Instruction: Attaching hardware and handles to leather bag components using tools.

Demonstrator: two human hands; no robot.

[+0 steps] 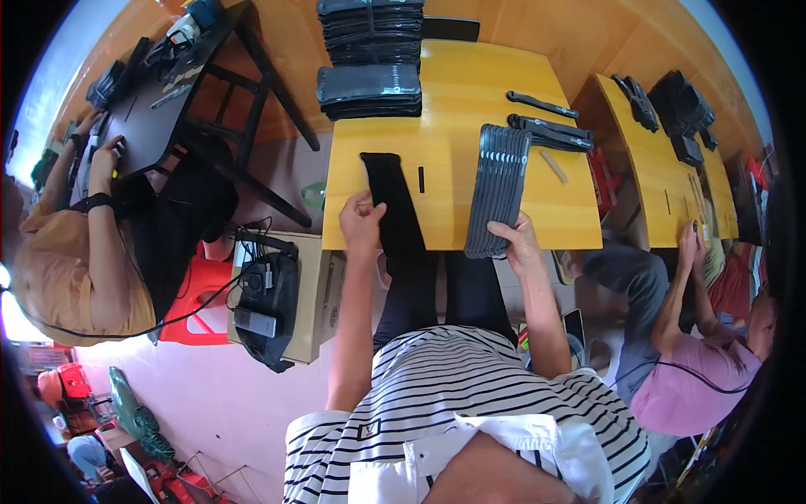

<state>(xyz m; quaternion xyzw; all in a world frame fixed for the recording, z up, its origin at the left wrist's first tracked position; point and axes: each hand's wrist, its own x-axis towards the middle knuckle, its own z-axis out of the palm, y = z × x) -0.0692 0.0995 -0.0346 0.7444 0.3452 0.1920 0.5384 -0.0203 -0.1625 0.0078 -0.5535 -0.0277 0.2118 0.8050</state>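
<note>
While the left hand (361, 220) pinches the edge of a long black fabric strip (395, 210) between thumb and fingers, the strip lies flat on the yellow worktop (453, 92) and hangs off its near edge, just right of those fingers. The right hand (519, 239) has its fingers curled around the near end of a fanned stack of dark packaged pieces (499, 189), which runs away from the fingertips across the worktop. Beyond both hands, well apart, two taller piles of similar packages (369, 59) stand at the far edge, and a few loose black tools (550, 128) lie past the right fingers. Judged from this, one strip is in hand and many pieces remain.
</note>
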